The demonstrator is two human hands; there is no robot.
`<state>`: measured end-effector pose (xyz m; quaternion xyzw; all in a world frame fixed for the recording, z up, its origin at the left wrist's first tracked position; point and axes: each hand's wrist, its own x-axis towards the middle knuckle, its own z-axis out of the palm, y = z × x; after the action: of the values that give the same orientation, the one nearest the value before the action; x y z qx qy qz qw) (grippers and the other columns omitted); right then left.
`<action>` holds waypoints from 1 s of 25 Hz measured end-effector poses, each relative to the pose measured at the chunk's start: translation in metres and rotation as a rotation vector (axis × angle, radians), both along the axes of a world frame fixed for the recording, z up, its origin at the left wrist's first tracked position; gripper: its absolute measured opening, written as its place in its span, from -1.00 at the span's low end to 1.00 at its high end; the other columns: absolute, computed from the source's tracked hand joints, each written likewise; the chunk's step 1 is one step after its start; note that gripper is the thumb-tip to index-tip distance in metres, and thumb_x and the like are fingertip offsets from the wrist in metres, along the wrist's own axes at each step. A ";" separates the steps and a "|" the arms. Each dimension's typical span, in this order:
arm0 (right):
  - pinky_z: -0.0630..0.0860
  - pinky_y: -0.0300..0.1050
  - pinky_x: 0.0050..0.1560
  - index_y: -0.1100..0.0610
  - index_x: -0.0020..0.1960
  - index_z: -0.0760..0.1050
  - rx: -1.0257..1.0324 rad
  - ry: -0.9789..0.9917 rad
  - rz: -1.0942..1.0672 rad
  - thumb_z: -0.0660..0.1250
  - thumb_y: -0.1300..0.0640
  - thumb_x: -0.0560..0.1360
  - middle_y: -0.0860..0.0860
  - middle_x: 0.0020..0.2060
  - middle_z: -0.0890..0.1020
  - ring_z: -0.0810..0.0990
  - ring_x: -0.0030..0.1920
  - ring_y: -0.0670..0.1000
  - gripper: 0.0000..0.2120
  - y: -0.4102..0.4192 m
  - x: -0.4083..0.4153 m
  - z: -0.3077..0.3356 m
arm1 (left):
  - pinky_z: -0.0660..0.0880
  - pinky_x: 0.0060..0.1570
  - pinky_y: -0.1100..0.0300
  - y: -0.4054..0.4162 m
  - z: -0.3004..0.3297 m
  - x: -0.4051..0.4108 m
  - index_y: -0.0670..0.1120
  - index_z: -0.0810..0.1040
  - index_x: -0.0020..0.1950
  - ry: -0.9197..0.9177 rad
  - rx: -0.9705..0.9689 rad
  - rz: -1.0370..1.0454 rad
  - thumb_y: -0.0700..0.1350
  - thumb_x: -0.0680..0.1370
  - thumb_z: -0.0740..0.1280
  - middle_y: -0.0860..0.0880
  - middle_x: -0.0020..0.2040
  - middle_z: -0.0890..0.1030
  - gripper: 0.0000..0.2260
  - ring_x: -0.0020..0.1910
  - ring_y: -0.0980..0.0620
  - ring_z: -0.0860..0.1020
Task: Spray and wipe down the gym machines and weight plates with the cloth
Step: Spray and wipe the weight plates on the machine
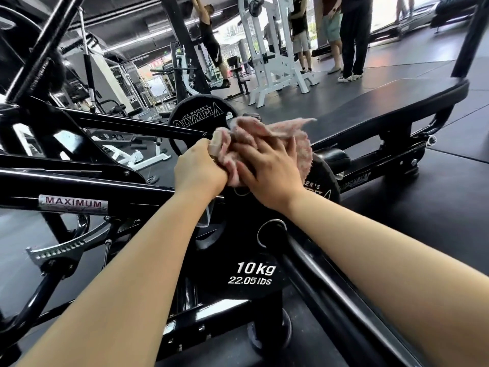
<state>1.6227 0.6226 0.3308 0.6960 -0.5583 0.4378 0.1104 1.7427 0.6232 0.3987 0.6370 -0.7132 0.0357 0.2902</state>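
Note:
A black 10 kg weight plate (238, 263) sits on a peg of the black machine frame (79, 178) right in front of me. My right hand (267, 173) lies on a pink cloth (280, 133) with fingers spread, pressing it against the plate's upper edge. My left hand (198, 168) grips a clear spray bottle (205, 217); its pale nozzle pokes out above my fist, touching the cloth. Behind the cloth stands a second black plate (195, 115) marked Olympia, partly hidden.
A black padded bench (383, 102) stretches to the right behind the plates. A chrome adjustment bracket (63, 247) sticks out low on the left. A white rack (272, 62) and several people stand farther back on the dark rubber floor (436, 207).

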 end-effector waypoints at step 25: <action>0.32 -0.36 0.25 0.07 0.47 0.26 0.064 -1.158 0.059 0.15 -0.24 0.53 -0.03 0.27 0.44 0.46 0.17 -0.28 -0.38 -0.008 -0.076 -0.102 | 0.33 -0.02 0.16 -0.006 -0.004 0.001 -0.12 0.50 0.10 0.065 -0.016 -0.063 -0.03 0.36 0.51 -0.03 0.08 0.59 -0.60 0.10 -0.06 0.51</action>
<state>1.5469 0.6148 0.2291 0.3615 -0.5210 0.7328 -0.2465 1.7438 0.6170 0.3943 0.6129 -0.7227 0.0115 0.3194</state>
